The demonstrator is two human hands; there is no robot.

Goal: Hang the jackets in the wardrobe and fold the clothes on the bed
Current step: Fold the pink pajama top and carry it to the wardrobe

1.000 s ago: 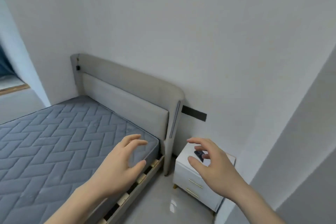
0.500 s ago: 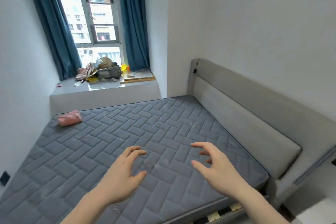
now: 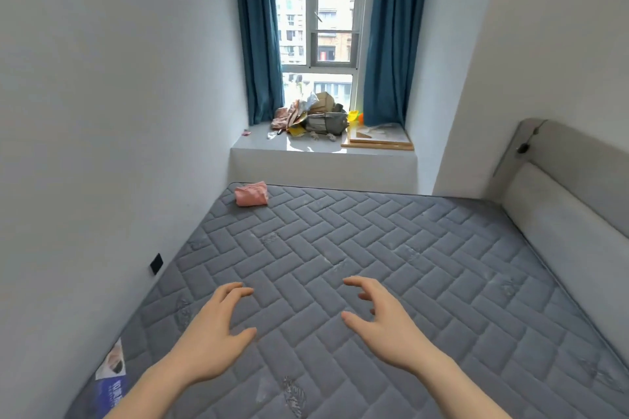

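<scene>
A bare grey quilted mattress (image 3: 357, 265) fills the lower view. One small folded pink garment (image 3: 252, 194) lies at its far left corner, near the window ledge. My left hand (image 3: 211, 340) and my right hand (image 3: 381, 326) hover over the near part of the mattress, palms down, fingers loosely spread and slightly curled, holding nothing. Both are far from the pink garment. No jackets and no wardrobe are in view.
A white wall runs along the bed's left side. The grey padded headboard (image 3: 561, 201) bounds the right. Beyond the bed, a white window ledge (image 3: 320, 153) carries a heap of bags and clutter (image 3: 313, 116) and flat wooden boards (image 3: 377, 139), between blue curtains (image 3: 258, 31).
My view has swung left from the headboard and nightstand to face the window across the bed. Both hands keep the same empty pose in front of me.
</scene>
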